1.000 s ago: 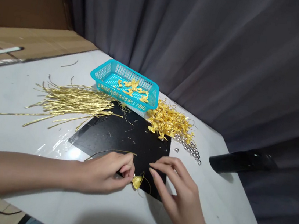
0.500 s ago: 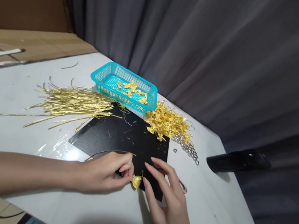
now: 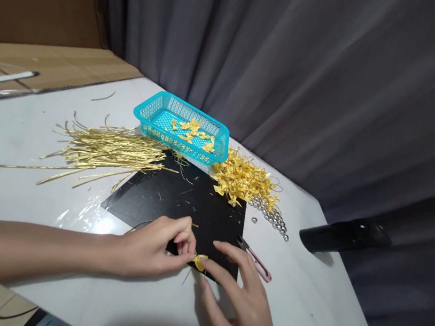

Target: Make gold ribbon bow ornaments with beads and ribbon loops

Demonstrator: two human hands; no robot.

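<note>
My left hand [image 3: 167, 245] pinches the left end of a small yellow bow [image 3: 200, 261] at the lower edge of the black mat [image 3: 196, 198]. Thin gold wire shows at the bow, and a longer wire passes behind this hand. My right hand [image 3: 243, 296] is just right of the bow, its fingers apart and one fingertip at the bow's right side. Beyond that hand, small pink-handled scissors [image 3: 260, 265] lie across the mat's right edge.
A turquoise basket [image 3: 179, 147] holds yellow pieces. Gold wires [image 3: 114, 148] lie left, a pile of yellow bows [image 3: 244, 175] and silver rings [image 3: 274, 218] right. A black cylinder [image 3: 340, 235] stands at the table's right edge.
My right hand has shifted down a little and its fingertip has come to the bow, uncovering more of the scissors. The wire loop at the bow now points down.
</note>
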